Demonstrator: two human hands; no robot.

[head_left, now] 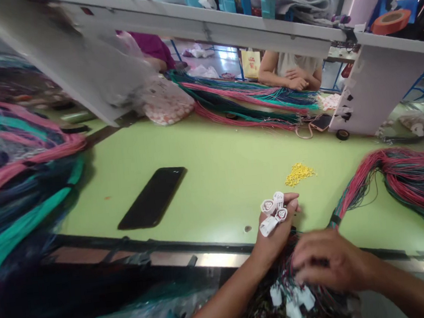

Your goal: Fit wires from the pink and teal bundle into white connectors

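My left hand [275,233] is closed around several white plastic connectors [274,212] that stick up above its fingers, near the table's front edge. My right hand [329,260] lies just to the right and lower, fingers curled into a bundle of red and green wires [283,272]. Whether it grips them is blurred. More white connectors [293,303] hang on wire ends below my right hand. A thick harness of red, green and dark wires [405,180] runs from my hands to the right across the green table [216,168].
A black phone [152,197] lies left of centre. A small heap of yellow bits [299,173] sits beyond my left hand. Big pink and teal wire bundles [14,173] fill the left side. A grey shelf [199,22] spans overhead. Another person's folded arms [292,77] rest beyond more wires [247,100].
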